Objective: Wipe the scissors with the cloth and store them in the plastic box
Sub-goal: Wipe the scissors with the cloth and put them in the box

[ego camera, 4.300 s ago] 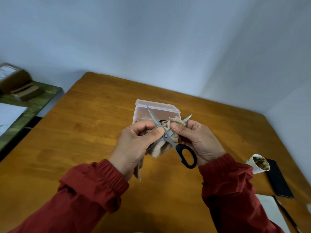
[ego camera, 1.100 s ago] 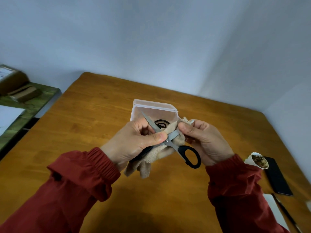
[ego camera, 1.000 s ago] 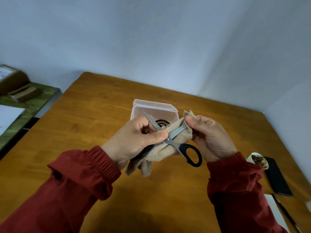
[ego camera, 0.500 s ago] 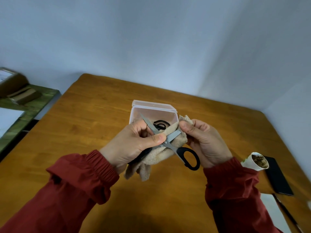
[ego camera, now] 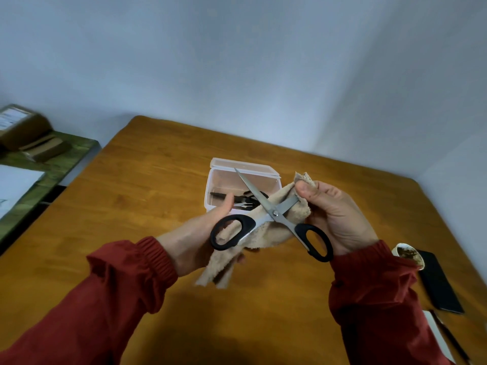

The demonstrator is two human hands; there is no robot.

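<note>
We hold the scissors [ego camera: 275,213] spread wide just in front of the plastic box [ego camera: 245,164], our left hand [ego camera: 195,238] gripping the bunched cloth [ego camera: 266,231] under one handle, though the fabric hides whether its fingers clamp that handle too. Our right hand [ego camera: 340,217] pinches the cloth round one blade. Sliding along that edge could nick the thumb, and a loose handle could let the blades snap shut.

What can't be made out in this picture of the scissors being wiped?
Head view throughout:
- Fingers of the left hand: hidden under the cloth and a scissors handle; grip unclear.
- One blade tip: wrapped in cloth pinched by the right hand.
- Dark items in the plastic box: partly behind the blade and left thumb.
- Label on the cardboard box: blurred, cut by the left edge.
</note>
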